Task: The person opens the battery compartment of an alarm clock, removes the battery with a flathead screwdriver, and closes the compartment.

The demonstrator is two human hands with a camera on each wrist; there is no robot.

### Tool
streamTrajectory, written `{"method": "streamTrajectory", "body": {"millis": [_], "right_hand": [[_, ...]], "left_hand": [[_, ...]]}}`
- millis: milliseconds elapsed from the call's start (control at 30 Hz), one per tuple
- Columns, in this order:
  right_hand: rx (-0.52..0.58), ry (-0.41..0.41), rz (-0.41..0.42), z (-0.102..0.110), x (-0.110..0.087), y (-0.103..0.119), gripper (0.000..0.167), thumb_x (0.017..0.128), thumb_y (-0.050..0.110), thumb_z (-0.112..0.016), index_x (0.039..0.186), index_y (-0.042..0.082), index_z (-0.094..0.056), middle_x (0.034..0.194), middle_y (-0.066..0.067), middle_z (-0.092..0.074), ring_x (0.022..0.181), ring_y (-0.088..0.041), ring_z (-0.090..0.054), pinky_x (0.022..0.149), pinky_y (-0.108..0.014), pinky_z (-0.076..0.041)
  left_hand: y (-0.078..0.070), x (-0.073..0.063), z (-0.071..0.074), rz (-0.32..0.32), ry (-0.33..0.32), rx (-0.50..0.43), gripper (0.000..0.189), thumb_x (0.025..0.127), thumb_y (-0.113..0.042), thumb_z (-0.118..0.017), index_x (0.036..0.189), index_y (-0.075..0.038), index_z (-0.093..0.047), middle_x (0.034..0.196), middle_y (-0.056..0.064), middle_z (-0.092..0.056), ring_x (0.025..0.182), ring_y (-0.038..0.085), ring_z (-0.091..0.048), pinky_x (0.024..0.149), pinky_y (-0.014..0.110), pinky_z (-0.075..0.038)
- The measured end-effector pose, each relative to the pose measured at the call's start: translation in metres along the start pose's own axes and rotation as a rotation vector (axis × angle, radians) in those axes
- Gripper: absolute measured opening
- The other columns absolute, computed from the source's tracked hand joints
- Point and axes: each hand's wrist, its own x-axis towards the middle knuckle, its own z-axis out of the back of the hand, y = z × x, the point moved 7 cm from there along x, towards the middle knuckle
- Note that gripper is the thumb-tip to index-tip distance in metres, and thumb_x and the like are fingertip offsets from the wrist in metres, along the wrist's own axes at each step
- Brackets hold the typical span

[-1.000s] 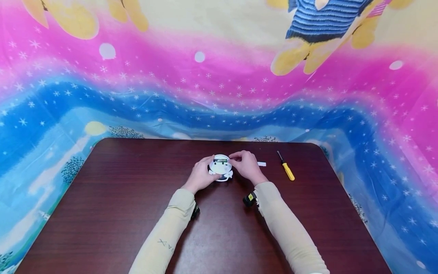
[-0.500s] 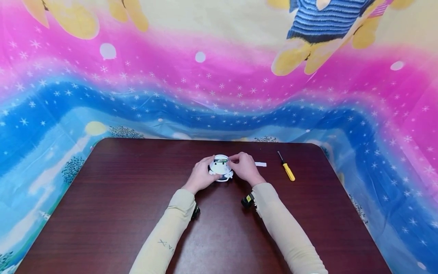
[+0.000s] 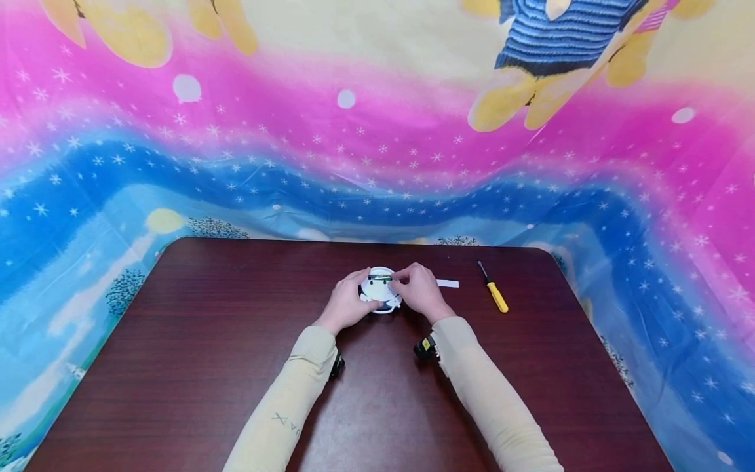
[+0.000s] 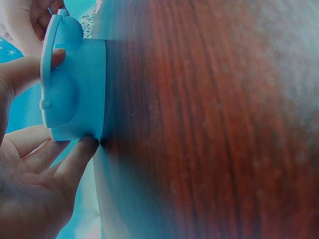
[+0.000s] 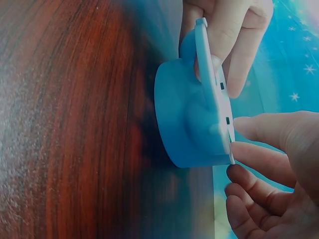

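Note:
A small round white case [image 3: 380, 292] with a cartoon face sits at the far middle of the table and looks blue in the wrist views. Across its top runs a slot holding a thin green, battery-like piece [image 3: 379, 277]. My left hand [image 3: 345, 301] grips the case from the left, thumb over its front edge and fingers round the side [image 4: 40, 174]. The right hand [image 3: 421, 288] has its thumb and index fingertips close together at the slot's right end; in the right wrist view they meet the case's face [image 5: 224, 104]. I cannot tell whether they pinch something there.
A white strip [image 3: 448, 284] lies just right of the right hand, partly hidden by it. Farther right is a screwdriver [image 3: 497, 296] with a yellow handle. A printed cloth [image 3: 377, 157] hangs round the dark wooden table [image 3: 236, 341].
The right hand has shifted slightly left over the face of the case, uncovering more of the white strip. My left hand and the case stay in place.

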Motion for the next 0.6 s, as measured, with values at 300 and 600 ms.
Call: {"method": "streamTrajectory", "body": {"millis": [300, 600], "right_hand": [[-0.014, -0.008, 0.007, -0.0015, 0.0004, -0.0008, 0.029, 0.095, 0.023, -0.074, 0.117, 0.005, -0.078, 0.110, -0.008, -0.061, 0.101, -0.024, -0.056, 0.088, -0.042, -0.049], [-0.021, -0.017, 0.010, -0.0024, -0.0011, 0.0006, 0.029, 0.095, 0.024, -0.074, 0.117, 0.005, -0.078, 0.109, -0.007, -0.060, 0.103, -0.025, -0.054, 0.089, -0.042, -0.049]], "left_hand": [[0.0014, 0.0000, -0.0006, -0.001, -0.004, 0.002, 0.083, 0.081, -0.026, -0.087, 0.150, 0.001, -0.048, 0.149, 0.016, -0.050, 0.136, 0.030, -0.047, 0.111, 0.041, -0.039], [0.0009, 0.0001, -0.0001, -0.004, -0.003, 0.003, 0.083, 0.082, -0.026, -0.087, 0.151, 0.000, -0.047, 0.150, 0.015, -0.050, 0.136, 0.030, -0.048, 0.110, 0.041, -0.040]]}}
